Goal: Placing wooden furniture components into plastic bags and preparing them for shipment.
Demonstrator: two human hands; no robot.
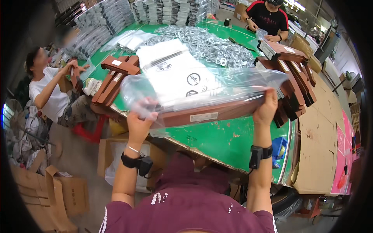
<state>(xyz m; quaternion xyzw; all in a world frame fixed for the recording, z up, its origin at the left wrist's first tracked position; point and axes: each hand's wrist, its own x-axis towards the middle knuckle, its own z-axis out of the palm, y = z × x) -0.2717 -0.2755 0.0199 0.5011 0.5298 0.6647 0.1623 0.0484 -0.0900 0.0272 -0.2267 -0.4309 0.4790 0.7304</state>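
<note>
In front of me a long brown bar (175, 118) with a white label lies level inside a clear plastic bag (248, 80). My left hand (140, 119) is closed on the bag's left end, its fingers partly behind loose film. At the other end my right hand (266, 106) grips the bagged bar, thumb on top. White printed sheets (175, 66) lie just beyond the bag on the green table (210, 138).
Brown bars are piled at right (299, 83) and left (116, 79). Small clear-bagged metal rings (210, 46) heap mid-table, with stacked clear packs (103, 19) behind. A blue tape dispenser (279, 149) sits near the right edge. One co-worker (48, 85) sits left; another (268, 19) stands far right.
</note>
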